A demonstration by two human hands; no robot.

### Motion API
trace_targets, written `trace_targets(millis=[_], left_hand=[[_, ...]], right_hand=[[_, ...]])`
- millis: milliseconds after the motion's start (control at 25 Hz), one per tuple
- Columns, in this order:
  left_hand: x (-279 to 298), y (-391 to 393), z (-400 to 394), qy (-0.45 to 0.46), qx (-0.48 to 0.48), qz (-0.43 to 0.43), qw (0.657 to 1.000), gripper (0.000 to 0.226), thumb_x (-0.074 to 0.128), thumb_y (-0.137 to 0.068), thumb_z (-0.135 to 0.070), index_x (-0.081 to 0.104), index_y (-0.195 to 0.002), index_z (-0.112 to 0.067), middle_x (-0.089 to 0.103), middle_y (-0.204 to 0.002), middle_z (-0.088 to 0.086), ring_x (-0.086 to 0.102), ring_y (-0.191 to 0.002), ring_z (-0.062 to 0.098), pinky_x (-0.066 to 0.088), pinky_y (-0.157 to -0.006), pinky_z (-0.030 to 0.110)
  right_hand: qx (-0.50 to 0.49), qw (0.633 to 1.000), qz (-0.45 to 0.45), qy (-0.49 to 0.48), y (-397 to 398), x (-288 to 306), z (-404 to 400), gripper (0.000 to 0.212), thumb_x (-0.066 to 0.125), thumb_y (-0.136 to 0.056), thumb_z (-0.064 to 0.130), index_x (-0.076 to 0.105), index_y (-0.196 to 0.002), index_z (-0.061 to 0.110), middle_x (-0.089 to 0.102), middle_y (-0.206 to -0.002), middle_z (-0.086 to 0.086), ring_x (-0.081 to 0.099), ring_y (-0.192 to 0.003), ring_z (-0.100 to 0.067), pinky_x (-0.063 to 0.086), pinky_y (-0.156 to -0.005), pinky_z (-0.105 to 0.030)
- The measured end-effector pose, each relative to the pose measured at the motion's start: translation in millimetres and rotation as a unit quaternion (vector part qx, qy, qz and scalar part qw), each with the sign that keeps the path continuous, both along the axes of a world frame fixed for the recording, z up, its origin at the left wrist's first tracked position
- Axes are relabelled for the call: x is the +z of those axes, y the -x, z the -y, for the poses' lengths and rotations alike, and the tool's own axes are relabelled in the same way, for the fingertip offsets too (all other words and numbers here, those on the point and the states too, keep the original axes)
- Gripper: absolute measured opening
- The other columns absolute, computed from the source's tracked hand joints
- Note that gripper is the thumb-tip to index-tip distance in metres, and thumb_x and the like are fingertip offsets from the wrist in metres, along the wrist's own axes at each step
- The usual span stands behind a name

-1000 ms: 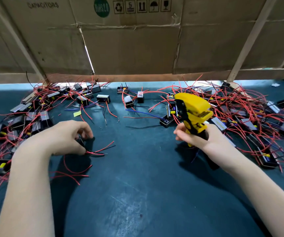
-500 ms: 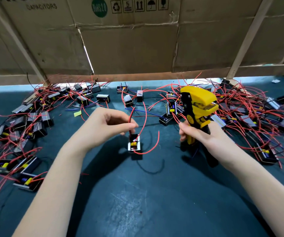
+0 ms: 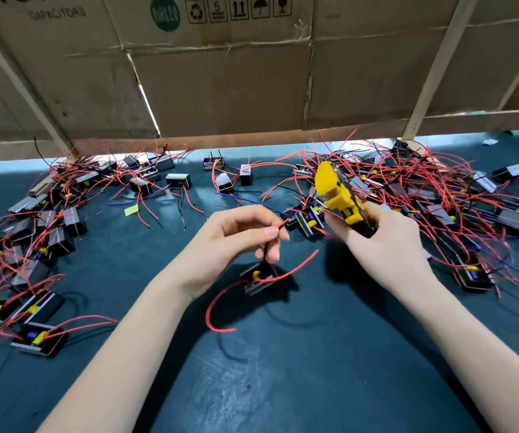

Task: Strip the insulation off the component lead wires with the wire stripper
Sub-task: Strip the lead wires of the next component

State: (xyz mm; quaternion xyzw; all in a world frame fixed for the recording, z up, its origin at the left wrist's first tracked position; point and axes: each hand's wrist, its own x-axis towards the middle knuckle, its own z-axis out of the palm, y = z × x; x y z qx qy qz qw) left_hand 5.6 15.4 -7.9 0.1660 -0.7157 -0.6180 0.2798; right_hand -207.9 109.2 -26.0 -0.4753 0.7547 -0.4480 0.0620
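My left hand [image 3: 236, 235] pinches a red lead wire [image 3: 282, 225] between thumb and fingers, its tip pointing right. From that wire a small black component [image 3: 258, 281] with a yellow core hangs just above the dark mat; two more red leads curl out of it. My right hand [image 3: 383, 239] grips the yellow wire stripper [image 3: 334, 190] by its handles, head tilted up and to the left. The stripper's jaws sit a short way right of the wire tip, apart from it.
Piles of similar black components with red leads lie on the dark mat [image 3: 283, 370] at the left [image 3: 33, 232] and right [image 3: 439, 198]. A few single components [image 3: 178, 181] sit at the back. A cardboard wall [image 3: 236, 82] closes off the far side.
My left hand picked a component off the mat at the left and carried it to the middle. The right hand drew the stripper closer, tilting its head leftward.
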Motion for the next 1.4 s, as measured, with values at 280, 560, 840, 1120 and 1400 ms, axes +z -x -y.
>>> trace_targets(millis=[280, 560, 840, 1120, 1400], left_hand=[[-4.5, 4.5, -4.0, -0.015, -0.032, 0.066, 0.997, 0.010, 0.056, -0.093, -0.012, 0.062, -0.096, -0.004, 0.075, -0.079, 0.013, 0.067, -0.063, 0.020, 0.045, -0.065, 0.023], [-2.2, 3.2, -7.0, -0.070, -0.026, 0.102, 0.992, 0.008, 0.065, -0.086, -0.018, 0.069, -0.087, -0.011, 0.074, -0.088, 0.015, 0.073, -0.071, 0.024, 0.049, -0.060, 0.020], [-3.7, 3.8, -4.6, -0.114, -0.026, 0.167, 0.979, 0.009, 0.058, -0.094, -0.007, 0.065, -0.088, -0.005, 0.074, -0.079, 0.015, 0.075, -0.072, 0.025, 0.046, -0.051, 0.017], [-7.4, 5.0, -8.6, -0.090, -0.012, 0.208, 0.974, 0.012, 0.056, -0.097, -0.008, 0.061, -0.090, 0.000, 0.075, -0.081, 0.015, 0.074, -0.070, 0.021, 0.049, -0.055, 0.018], [-1.5, 5.8, -11.3, -0.009, 0.040, 0.186, 0.982, 0.009, 0.064, -0.091, -0.003, 0.070, -0.087, 0.001, 0.072, -0.076, 0.019, 0.073, -0.067, 0.020, 0.052, -0.057, 0.019]], right_hand=[[-0.025, 0.994, -0.101, -0.033, -0.6, -4.8, 2.5, 0.046, 0.068, -0.078, 0.057, 0.045, -0.060, 0.021, 0.047, -0.055, 0.008, 0.052, -0.062, -0.022, 0.034, -0.057, -0.033], [-0.016, 0.992, -0.116, -0.048, 0.8, -4.3, 2.3, 0.045, 0.065, -0.079, 0.059, 0.056, -0.069, 0.015, 0.052, -0.056, 0.004, 0.054, -0.064, -0.024, 0.045, -0.062, -0.036], [-0.013, 0.991, -0.124, -0.053, 1.0, -3.0, 3.1, 0.045, 0.063, -0.078, 0.059, 0.059, -0.072, 0.015, 0.055, -0.059, 0.004, 0.056, -0.067, -0.024, 0.049, -0.069, -0.039], [-0.013, 0.989, -0.136, -0.050, 1.1, -5.2, 4.0, 0.048, 0.062, -0.077, 0.062, 0.055, -0.070, 0.015, 0.053, -0.058, 0.005, 0.055, -0.066, -0.025, 0.049, -0.067, -0.039], [-0.009, 0.990, -0.135, -0.049, 1.9, -6.1, 3.8, 0.048, 0.061, -0.077, 0.062, 0.057, -0.072, 0.015, 0.053, -0.060, 0.005, 0.054, -0.067, -0.024, 0.048, -0.066, -0.040]])
